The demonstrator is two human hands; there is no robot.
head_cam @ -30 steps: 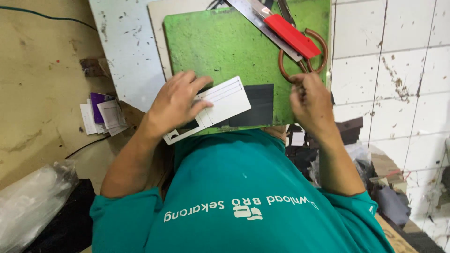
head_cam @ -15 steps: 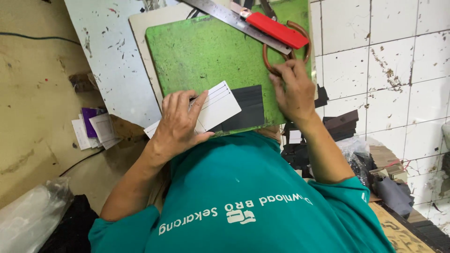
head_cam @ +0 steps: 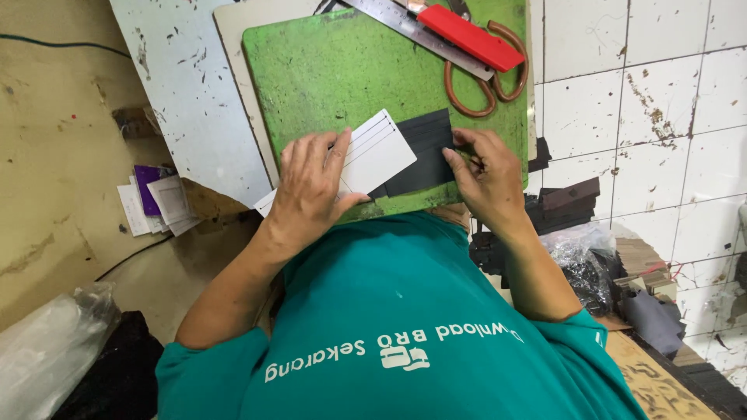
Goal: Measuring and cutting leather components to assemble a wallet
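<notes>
The green cutting board [head_cam: 327, 78] lies on the table, its near edge against the person's body. On it sits a dark sheet [head_cam: 420, 152], near the board's front edge, with a white card template [head_cam: 373, 155] already laid over its left part; no cut shows yet. The left hand [head_cam: 311, 190] presses the template flat, fingers spread. The right hand [head_cam: 486, 175] pinches the sheet's right edge. Behind, a steel ruler [head_cam: 405, 27], red knife [head_cam: 471, 35] and scissors [head_cam: 490, 70] crowd the far corner; the board's middle offers room.
</notes>
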